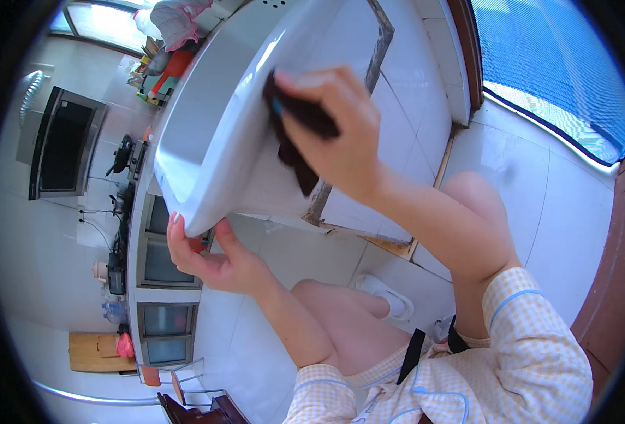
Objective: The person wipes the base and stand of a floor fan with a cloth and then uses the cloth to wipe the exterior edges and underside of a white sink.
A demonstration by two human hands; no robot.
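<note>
A white ceramic sink (233, 127) with a glossy rim and deep basin takes up the upper middle of the view. My right hand (339, 116) grips a dark brown cloth (299, 164) against the outer front side of the sink, just under its rim. The hand is blurred, and part of the cloth hangs loose below the fingers. My left hand (212, 254) holds the near left corner of the sink rim, fingers on one side and thumb on the other. Beneath the sink is a white tiled base (365, 206) with rough grey edges.
Cabinets with glass doors (167, 265) line a counter at the left, with a wok (123, 153) on it and a range hood (66, 143) above. An orange-red dipper (172, 71) lies beyond the sink. A blue mesh curtain (551, 69) hangs in the doorway at the right.
</note>
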